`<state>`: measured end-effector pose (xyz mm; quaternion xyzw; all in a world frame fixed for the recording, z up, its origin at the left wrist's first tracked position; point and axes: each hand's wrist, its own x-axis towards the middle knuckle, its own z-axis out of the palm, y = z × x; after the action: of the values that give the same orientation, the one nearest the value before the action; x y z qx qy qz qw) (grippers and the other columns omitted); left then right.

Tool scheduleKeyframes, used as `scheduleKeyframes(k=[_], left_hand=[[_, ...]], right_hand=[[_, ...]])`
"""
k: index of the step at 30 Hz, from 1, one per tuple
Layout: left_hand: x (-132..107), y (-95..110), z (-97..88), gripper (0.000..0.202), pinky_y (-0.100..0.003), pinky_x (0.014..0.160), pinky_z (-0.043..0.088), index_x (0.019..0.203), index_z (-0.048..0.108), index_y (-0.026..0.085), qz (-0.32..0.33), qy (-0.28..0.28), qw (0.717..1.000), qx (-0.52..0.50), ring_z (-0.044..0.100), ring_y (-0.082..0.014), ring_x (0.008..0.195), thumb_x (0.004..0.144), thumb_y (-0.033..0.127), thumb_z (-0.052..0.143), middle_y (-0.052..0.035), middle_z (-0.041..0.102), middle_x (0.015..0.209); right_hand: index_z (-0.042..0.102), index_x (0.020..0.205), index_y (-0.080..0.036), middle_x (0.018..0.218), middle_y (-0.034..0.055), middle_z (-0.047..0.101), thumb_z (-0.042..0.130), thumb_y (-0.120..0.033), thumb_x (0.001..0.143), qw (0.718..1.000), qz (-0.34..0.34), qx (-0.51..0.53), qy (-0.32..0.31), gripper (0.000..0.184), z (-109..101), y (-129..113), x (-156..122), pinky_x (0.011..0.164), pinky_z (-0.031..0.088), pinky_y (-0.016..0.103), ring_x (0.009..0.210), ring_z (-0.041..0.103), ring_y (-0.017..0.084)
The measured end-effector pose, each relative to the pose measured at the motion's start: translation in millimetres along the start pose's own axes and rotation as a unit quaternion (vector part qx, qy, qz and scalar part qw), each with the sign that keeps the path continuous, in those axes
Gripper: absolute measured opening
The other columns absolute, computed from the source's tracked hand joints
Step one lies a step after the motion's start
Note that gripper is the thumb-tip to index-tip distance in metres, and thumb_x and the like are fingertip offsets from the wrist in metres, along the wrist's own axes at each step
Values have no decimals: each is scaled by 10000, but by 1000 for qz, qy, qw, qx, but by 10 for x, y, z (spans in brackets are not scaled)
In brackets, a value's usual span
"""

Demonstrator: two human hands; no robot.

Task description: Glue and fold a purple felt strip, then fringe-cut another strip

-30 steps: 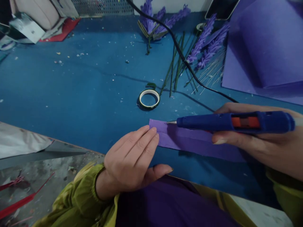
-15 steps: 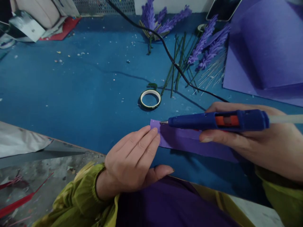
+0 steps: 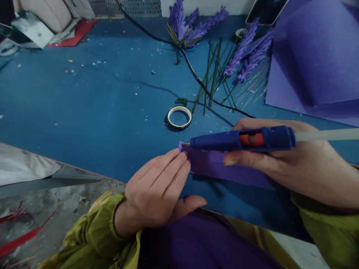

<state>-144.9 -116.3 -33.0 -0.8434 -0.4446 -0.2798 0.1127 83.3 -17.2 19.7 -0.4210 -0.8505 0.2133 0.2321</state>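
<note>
A blue glue gun (image 3: 218, 141) with a pale glue stick (image 3: 325, 135) in its back end is gripped in my right hand (image 3: 297, 164). Its metal nozzle is at the upper left corner of a purple strip (image 3: 218, 164), which looks like foam or felt sheet. Flat on the table, my left hand (image 3: 159, 186) presses the strip's left end with its fingertips, fingers stretched out and thumb apart. Part of the strip is hidden under my right hand and the gun. Just beyond the strip lies a roll of green tape (image 3: 179, 117).
On the blue table (image 3: 84, 104), a black cord (image 3: 193, 73) runs across the middle. Behind it lie green stems (image 3: 214, 74), thin wires (image 3: 252, 87) and purple flower sprigs (image 3: 244, 48). Purple sheets (image 3: 316, 56) and a phone (image 3: 266, 10) are at the back right.
My right hand has moved the glue gun left, its nozzle travelling along the strip's upper edge to the left corner. The cord shifted left with it. My left hand stayed in place.
</note>
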Motion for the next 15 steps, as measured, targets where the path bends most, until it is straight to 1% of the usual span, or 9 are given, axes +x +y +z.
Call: scheduleKeyframes(k=[8, 10, 15], left_hand=[[-8, -3, -9, 614, -353, 984, 532, 1124, 732, 55, 4, -4, 1000, -1, 698, -272, 1129, 907, 608, 582, -133, 741, 1185], [-10, -3, -8, 598, -352, 989, 529, 1123, 732, 53, 4, -3, 1000, -2, 695, -272, 1135, 914, 592, 580, -133, 741, 1184], [-5, -5, 9, 623, -355, 986, 532, 1132, 728, 50, 1, 7, 1000, -3, 693, -271, 1136, 914, 610, 563, -133, 742, 1183]], right_hand=[[576, 661, -227, 525, -70, 426, 632, -713, 791, 1000, 10, 22, 2, 506, 29, 9, -10, 402, 301, 246, 450, 354, 77], [578, 664, -228, 533, -68, 441, 632, -718, 788, 1000, 11, 23, 1, 508, 38, 14, -14, 408, 311, 247, 455, 368, 78], [568, 677, -235, 551, -68, 463, 623, -717, 796, 1000, 4, 25, -7, 500, 18, 41, -28, 428, 333, 251, 465, 370, 83]])
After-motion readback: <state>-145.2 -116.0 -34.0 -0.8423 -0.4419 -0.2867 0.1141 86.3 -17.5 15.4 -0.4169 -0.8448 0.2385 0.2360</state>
